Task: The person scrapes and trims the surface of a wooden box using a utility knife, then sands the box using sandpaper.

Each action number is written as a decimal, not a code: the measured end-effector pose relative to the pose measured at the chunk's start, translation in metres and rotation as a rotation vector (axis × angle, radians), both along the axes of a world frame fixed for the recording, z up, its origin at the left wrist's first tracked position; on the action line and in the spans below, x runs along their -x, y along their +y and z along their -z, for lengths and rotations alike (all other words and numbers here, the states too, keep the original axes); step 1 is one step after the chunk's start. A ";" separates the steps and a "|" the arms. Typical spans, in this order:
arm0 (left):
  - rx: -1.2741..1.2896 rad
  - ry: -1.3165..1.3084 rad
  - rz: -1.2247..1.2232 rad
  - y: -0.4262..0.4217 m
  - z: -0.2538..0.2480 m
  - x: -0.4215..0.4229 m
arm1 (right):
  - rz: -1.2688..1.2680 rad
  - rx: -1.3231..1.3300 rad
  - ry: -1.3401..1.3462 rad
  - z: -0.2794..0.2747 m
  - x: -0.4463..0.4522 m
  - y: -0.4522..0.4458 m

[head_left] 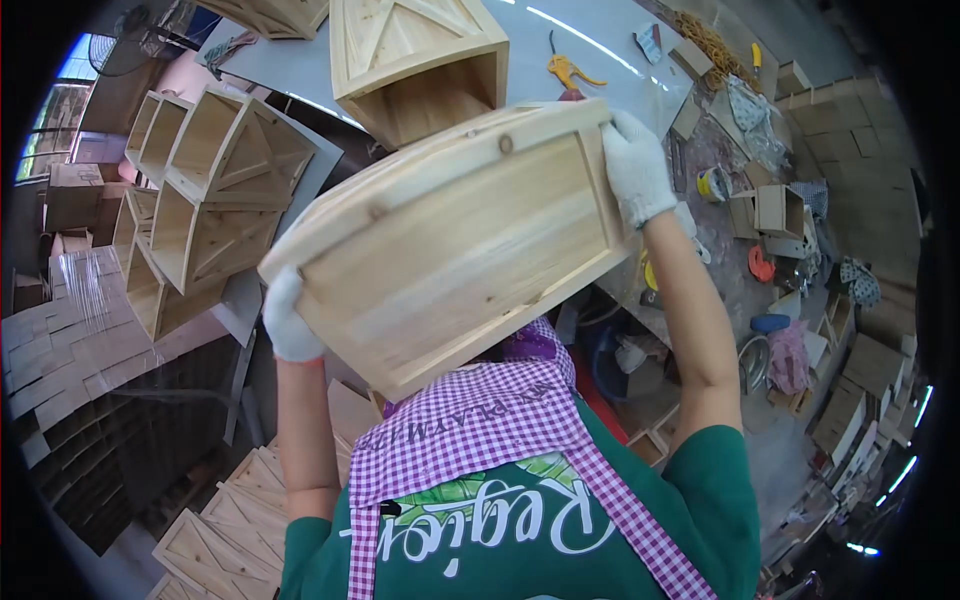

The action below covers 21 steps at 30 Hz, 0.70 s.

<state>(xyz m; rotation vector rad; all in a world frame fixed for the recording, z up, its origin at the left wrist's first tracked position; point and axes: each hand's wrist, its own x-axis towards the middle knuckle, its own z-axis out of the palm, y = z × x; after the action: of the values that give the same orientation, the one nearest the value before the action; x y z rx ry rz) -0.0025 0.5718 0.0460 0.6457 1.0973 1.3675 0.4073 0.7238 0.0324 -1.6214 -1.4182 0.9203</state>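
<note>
A pale wooden crate point(460, 250) with a framed panel is lifted and tilted in front of my chest. My left hand point(290, 318), in a white glove, grips its lower left corner. At the upper right end, my right hand point(637, 172), also gloved, closes on the edge. Some of the fingers are hidden behind the wood. Just beyond, another wooden crate point(420, 45) with an X-braced side and an open end sits on the grey worktable point(610, 30). An orange air blow gun point(572, 72) lies on the table near my right hand.
Stacked crates point(215, 190) stand to the left, and more X-braced wooden pieces point(225, 525) lie at lower left. Coiled yellow hose point(705, 50), a small tub point(713, 185) and red tape point(761, 264) are on the right. Flattened cardboard point(90, 320) is at far left.
</note>
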 end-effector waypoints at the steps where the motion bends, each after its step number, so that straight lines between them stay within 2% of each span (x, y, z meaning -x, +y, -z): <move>1: 0.053 -0.176 0.011 0.009 -0.003 0.002 | -0.057 0.021 -0.091 -0.005 -0.006 0.009; 2: 0.108 -0.351 0.026 0.016 -0.002 0.002 | -0.110 0.043 -0.181 -0.007 -0.013 0.016; 4: 0.144 -0.331 0.014 0.029 0.019 -0.001 | -0.145 0.071 -0.278 -0.005 -0.029 0.016; 7: 0.198 -0.279 -0.018 0.044 0.059 -0.004 | 0.093 -0.163 -0.375 0.003 -0.049 0.008; 8: 0.193 -0.303 -0.050 0.046 0.072 0.000 | 0.102 -0.161 -0.377 -0.001 -0.054 -0.001; 9: 0.189 -0.325 -0.084 0.046 0.084 0.004 | 0.156 -0.268 -0.367 -0.013 -0.055 -0.020; 12: 0.194 -0.349 -0.102 0.049 0.082 -0.003 | 0.201 -0.505 -0.360 -0.006 -0.047 -0.073; 13: 0.202 -0.353 -0.103 0.046 0.077 -0.007 | 0.175 -0.635 -0.358 0.002 -0.037 -0.091; 15: 0.202 -0.349 -0.098 0.044 0.071 -0.016 | 0.011 -0.727 -0.550 0.007 0.003 -0.133; 16: 0.230 -0.302 -0.127 0.042 0.069 -0.022 | -0.274 -0.652 -0.551 -0.016 0.028 -0.146; 17: 0.261 -0.254 -0.151 0.041 0.068 -0.028 | -0.670 -0.047 -0.823 -0.040 0.057 -0.156; 19: 0.293 -0.189 -0.155 0.042 0.067 -0.033 | -0.566 -0.837 -0.376 0.012 0.100 -0.193; 20: 0.319 -0.166 -0.144 0.042 0.066 -0.033 | -0.545 -0.836 -0.372 0.030 0.097 -0.200; 21: 0.339 -0.144 -0.135 0.044 0.065 -0.034 | -0.554 -0.702 -0.437 0.033 0.094 -0.196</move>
<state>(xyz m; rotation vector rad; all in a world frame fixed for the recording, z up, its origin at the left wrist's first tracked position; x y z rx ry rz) 0.0313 0.6158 -0.0192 0.2262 1.2360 1.2798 0.3129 0.5279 -0.0011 -0.9271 -2.2423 0.2598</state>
